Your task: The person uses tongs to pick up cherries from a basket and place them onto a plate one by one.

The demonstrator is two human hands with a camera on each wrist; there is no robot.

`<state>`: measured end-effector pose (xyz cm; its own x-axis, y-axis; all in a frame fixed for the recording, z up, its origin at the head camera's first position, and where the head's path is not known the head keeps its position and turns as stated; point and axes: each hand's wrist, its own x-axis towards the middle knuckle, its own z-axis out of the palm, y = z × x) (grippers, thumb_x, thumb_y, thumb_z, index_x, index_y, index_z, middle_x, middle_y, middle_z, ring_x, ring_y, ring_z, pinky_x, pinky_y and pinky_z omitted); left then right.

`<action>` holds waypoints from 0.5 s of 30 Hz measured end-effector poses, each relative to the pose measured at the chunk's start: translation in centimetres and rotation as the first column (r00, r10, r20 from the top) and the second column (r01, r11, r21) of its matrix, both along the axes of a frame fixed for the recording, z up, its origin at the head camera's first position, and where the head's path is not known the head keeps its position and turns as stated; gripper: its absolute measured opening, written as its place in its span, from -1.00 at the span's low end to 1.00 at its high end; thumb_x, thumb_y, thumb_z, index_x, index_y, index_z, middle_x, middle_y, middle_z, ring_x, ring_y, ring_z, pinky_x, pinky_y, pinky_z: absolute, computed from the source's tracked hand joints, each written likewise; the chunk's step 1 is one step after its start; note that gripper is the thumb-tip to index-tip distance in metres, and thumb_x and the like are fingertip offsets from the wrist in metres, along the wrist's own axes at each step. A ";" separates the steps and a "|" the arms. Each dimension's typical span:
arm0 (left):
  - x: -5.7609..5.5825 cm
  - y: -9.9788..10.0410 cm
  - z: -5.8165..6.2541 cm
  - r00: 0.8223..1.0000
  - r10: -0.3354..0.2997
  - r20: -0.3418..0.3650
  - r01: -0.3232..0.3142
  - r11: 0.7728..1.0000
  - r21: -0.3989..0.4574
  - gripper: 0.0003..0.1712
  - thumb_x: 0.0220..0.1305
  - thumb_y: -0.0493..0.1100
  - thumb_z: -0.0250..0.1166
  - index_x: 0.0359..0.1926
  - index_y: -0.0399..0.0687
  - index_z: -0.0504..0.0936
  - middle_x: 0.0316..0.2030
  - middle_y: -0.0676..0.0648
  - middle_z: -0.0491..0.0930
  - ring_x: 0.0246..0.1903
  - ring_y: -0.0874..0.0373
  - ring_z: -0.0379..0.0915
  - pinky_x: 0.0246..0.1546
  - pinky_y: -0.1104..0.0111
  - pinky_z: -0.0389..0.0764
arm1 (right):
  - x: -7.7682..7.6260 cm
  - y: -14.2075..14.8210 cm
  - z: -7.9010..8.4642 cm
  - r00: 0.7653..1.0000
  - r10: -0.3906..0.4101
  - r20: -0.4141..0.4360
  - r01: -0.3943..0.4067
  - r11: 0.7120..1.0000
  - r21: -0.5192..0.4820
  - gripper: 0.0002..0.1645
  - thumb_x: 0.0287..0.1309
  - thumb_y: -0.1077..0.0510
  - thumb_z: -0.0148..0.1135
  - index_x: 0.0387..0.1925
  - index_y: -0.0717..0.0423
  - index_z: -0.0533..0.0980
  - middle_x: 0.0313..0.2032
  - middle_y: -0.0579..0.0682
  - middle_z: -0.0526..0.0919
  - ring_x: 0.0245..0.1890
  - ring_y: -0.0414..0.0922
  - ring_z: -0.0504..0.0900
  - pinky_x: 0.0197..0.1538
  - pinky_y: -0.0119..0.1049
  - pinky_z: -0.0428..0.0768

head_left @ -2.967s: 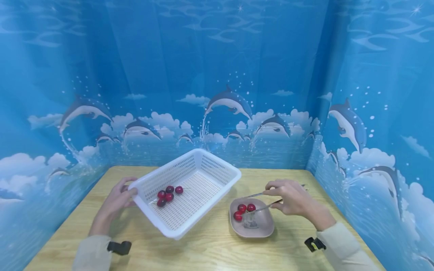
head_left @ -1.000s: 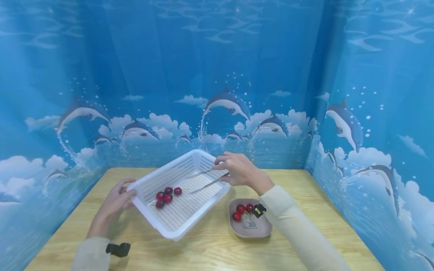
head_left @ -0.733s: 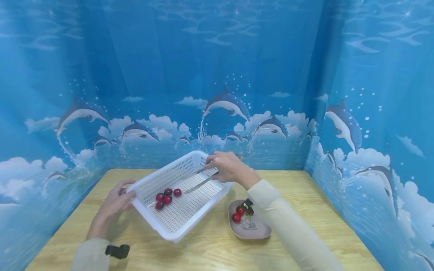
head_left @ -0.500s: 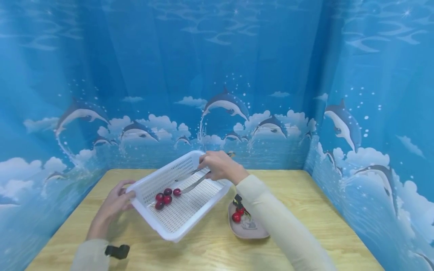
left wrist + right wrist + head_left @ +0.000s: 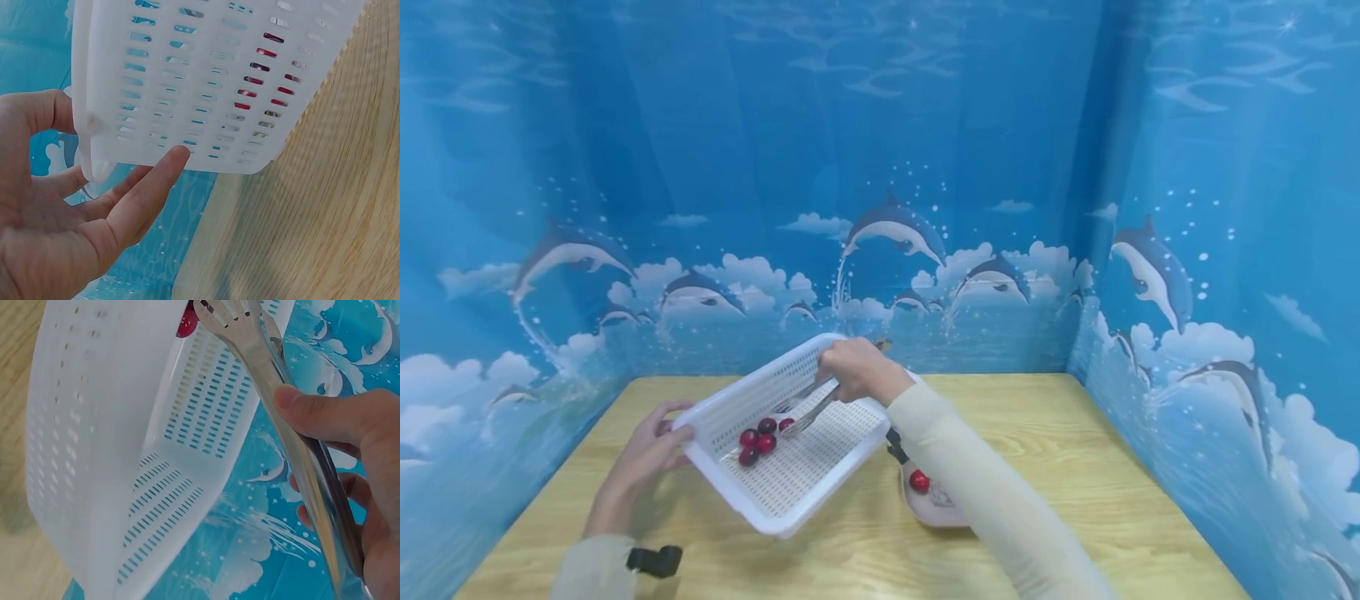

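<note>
My left hand [image 5: 647, 454] grips the left end of a white perforated plastic basket [image 5: 823, 467], holding it tilted over the table. In the left wrist view, the fingers of that hand [image 5: 56, 244] lie against the basket's outer wall [image 5: 106, 75]. Several dark red cherries [image 5: 765, 443] are bunched inside, toward the left end. My right hand [image 5: 856, 368] holds metal food tongs [image 5: 816, 408], whose slotted tips are spread right at the rightmost cherry [image 5: 786, 424]. In the right wrist view, thumb and fingers close round the tongs [image 5: 265, 378], and a cherry [image 5: 187, 324] shows beside the tips.
A small pinkish plate [image 5: 936, 517] stands right of the basket, partly hidden by the right sleeve [image 5: 985, 492]. One cherry [image 5: 919, 481] shows on it. The wooden table [image 5: 1120, 492] ends at a blue dolphin-print curtain [image 5: 880, 167] behind and at the sides.
My right hand has carried the tongs left from over the plate into the basket, up to the rightmost cherry. Its sleeve now covers much of the plate. The left hand keeps its grip.
</note>
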<state>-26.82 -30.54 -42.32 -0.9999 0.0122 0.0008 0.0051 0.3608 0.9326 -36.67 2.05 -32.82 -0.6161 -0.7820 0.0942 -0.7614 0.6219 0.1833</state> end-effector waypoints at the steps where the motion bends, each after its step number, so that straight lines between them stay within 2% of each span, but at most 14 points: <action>1: 0.0 0.0 0.0 1.000 -0.002 -0.003 0.002 1.000 0.002 -0.28 0.51 -0.22 0.08 0.55 -0.31 0.04 0.34 -0.57 0.32 0.12 -0.11 0.60 0.06 0.16 0.82 | -0.1 -0.2 -0.1 1.000 -0.004 -0.006 0.004 1.000 0.004 -0.57 0.03 0.06 0.59 0.01 -0.21 0.75 0.06 -0.16 0.77 0.03 -0.18 0.72 0.08 -0.29 0.77; 9: -0.5 0.0 -0.2 1.000 -0.001 -0.003 0.001 1.000 0.023 -0.28 0.51 -0.23 0.08 0.55 -0.31 0.03 0.35 -0.58 0.31 0.13 -0.13 0.60 0.03 0.16 0.83 | -0.3 -1.7 -1.0 0.999 -0.048 -0.006 0.048 0.998 0.027 -0.59 0.04 0.03 0.59 -0.01 -0.21 0.75 0.05 -0.18 0.79 0.03 -0.16 0.74 0.15 -0.24 0.76; 15: -0.5 -0.3 -0.4 1.000 0.003 0.006 -0.004 1.000 0.026 -0.27 0.50 -0.25 0.06 0.56 -0.32 0.00 0.36 -0.59 0.29 0.15 -0.16 0.58 0.04 0.14 0.83 | -0.5 -2.6 -1.5 0.997 -0.062 -0.047 0.065 0.996 0.063 -0.61 0.03 0.05 0.58 -0.04 -0.21 0.76 -0.01 -0.19 0.81 -0.03 -0.17 0.76 0.09 -0.27 0.77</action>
